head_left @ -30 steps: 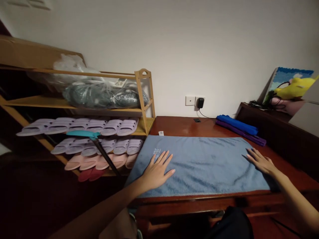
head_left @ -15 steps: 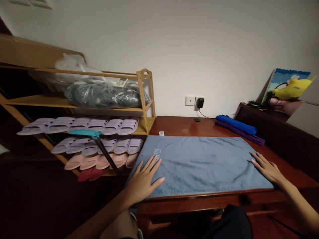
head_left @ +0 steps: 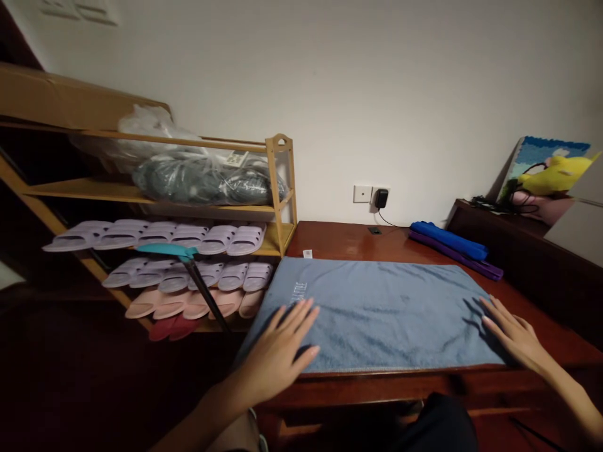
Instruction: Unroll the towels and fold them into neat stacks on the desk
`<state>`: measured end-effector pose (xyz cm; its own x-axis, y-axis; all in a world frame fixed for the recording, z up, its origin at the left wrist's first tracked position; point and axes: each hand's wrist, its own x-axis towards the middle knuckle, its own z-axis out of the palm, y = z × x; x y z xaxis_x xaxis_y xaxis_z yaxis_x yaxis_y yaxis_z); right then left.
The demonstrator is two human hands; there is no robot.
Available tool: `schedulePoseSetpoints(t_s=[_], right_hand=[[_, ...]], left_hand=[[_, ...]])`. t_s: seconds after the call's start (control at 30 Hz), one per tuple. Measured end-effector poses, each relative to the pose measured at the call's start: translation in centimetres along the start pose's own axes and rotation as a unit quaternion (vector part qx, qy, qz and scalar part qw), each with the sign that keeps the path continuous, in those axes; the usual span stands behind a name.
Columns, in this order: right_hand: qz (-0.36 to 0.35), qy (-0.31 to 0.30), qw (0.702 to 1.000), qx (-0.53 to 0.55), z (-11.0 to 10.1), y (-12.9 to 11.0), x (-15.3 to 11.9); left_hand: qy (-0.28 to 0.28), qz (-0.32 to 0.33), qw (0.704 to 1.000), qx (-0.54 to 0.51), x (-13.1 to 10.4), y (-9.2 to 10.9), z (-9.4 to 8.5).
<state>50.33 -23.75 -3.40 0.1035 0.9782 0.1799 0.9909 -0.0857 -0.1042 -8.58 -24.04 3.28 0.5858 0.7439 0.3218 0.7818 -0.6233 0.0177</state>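
Note:
A blue-grey towel (head_left: 381, 314) lies spread out on the reddish-brown wooden table (head_left: 334, 238), with white lettering near its left edge and a small white tag at its far left corner. Over the towel's near left part is my left hand (head_left: 280, 345), fingers outstretched and holding nothing. My right hand (head_left: 513, 329) is at the towel's right edge, its fingers also extended and empty. A shadow shows beneath the right fingers; whether either hand touches the cloth I cannot tell. Shallow wrinkles run across the towel.
Folded blue cloth (head_left: 450, 240) and purple cloth (head_left: 480, 262) lie at the table's back right. To the left stands a wooden rack (head_left: 281, 188) with several slippers (head_left: 247, 238) and a bagged bundle (head_left: 207, 179). A turquoise-topped pole (head_left: 202, 285) leans before it. A black adapter (head_left: 381, 199) is plugged in behind.
Both hands have shifted slightly and seem raised a little from the towel; the shadow under the right fingers has widened. The towel stays flat, and the camera view has moved slightly.

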Motion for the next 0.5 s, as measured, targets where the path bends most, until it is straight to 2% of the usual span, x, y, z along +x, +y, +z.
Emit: schedulePoseSetpoints(t_s=[0.07, 0.13, 0.23, 0.3, 0.4, 0.5], right_hand=[[-0.031, -0.019, 0.999, 0.001, -0.1, -2.0, -0.4], [-0.042, -0.04, 0.998, 0.001, 0.0, -3.1, -0.8], [-0.047, -0.046, 0.998, 0.009, -0.4, -3.8, -1.2], [-0.052, -0.022, 0.998, 0.013, -1.1, -4.9, -1.7], [-0.108, 0.024, 0.994, 0.018, -2.3, -8.9, -3.4], [-0.219, 0.015, 0.976, 0.001, -2.5, -13.8, -5.9]], left_hand=[[-0.018, 0.05, 0.998, -0.035, 0.6, 2.2, -0.6], [-0.048, 0.081, 0.994, -0.057, 0.8, 3.5, -0.7], [-0.075, 0.087, 0.991, -0.068, 0.6, 4.0, -0.4], [-0.074, 0.08, 0.991, -0.073, 0.5, 4.0, -0.3], [-0.077, 0.081, 0.991, -0.078, 0.6, 4.2, -0.2], [-0.097, 0.084, 0.988, -0.08, 0.6, 4.6, 0.2]])
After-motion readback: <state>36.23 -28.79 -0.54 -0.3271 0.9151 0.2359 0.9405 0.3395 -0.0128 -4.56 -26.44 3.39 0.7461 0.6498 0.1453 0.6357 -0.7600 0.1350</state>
